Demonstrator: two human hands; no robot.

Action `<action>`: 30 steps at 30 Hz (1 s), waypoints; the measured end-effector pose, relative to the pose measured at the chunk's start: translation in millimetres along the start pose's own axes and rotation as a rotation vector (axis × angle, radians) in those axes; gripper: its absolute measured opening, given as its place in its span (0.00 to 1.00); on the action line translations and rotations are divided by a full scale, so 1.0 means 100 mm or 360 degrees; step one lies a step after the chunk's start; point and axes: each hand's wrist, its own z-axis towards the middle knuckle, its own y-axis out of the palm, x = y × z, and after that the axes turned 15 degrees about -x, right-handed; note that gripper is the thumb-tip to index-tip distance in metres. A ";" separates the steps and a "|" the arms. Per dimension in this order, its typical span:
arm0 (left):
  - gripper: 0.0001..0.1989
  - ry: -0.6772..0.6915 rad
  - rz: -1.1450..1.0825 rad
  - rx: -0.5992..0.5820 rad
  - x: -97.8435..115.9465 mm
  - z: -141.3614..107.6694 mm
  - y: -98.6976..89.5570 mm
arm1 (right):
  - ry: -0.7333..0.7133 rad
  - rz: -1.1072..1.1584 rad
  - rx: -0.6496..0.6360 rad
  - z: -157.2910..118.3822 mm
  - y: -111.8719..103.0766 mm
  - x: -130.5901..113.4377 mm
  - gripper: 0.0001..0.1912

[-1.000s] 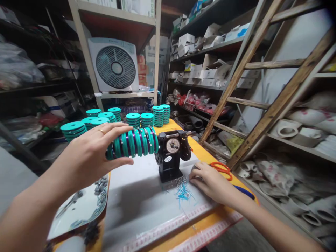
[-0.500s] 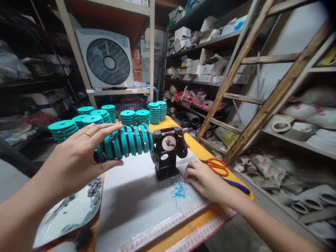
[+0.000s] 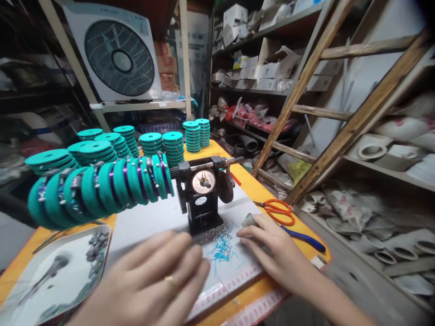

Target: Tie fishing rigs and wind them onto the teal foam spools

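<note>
A long row of turquoise spools [image 3: 105,188], with dark purple bands and small white beads between the discs, sticks out sideways from a black hand-winding machine [image 3: 204,194] with a round dial. My left hand [image 3: 149,280] is below the row, in front of the machine, touching no spool; motion blurs its fingers. A loose pile of small light-blue and silvery pieces [image 3: 222,246] lies at the machine's foot. Right of that pile, my right hand [image 3: 272,244] rests low on the white board [image 3: 234,280], fingers curled in. A small greyish ribbed thing [image 3: 249,220] shows at its fingertips.
Stacks of turquoise spools [image 3: 173,145] stand behind the machine. Orange-handled scissors [image 3: 278,212] and a blue-handled tool [image 3: 304,238] lie to the right. A white tray [image 3: 41,280] with grey bits is at left. A box fan [image 3: 122,59] and a wooden ladder [image 3: 299,99] stand beyond.
My left hand has let go of the spool row and come down and right, in front of the machine. My right hand stays by the pile. The view has shifted, baring the row's left end.
</note>
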 end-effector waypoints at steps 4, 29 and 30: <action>0.12 0.0126 0.0077 -0.0315 0.24 0.33 0.55 | -0.0077 0.0043 0.0265 -0.02 0.17 0.02 0.09; 0.18 -0.0167 -0.0113 -0.0311 0.13 0.24 0.88 | -0.0193 -0.0229 0.0257 -0.04 0.26 -0.01 0.19; 0.18 -0.0173 -0.0093 -0.0329 0.13 0.25 0.87 | -0.0197 -0.0265 0.0221 -0.03 0.25 -0.02 0.20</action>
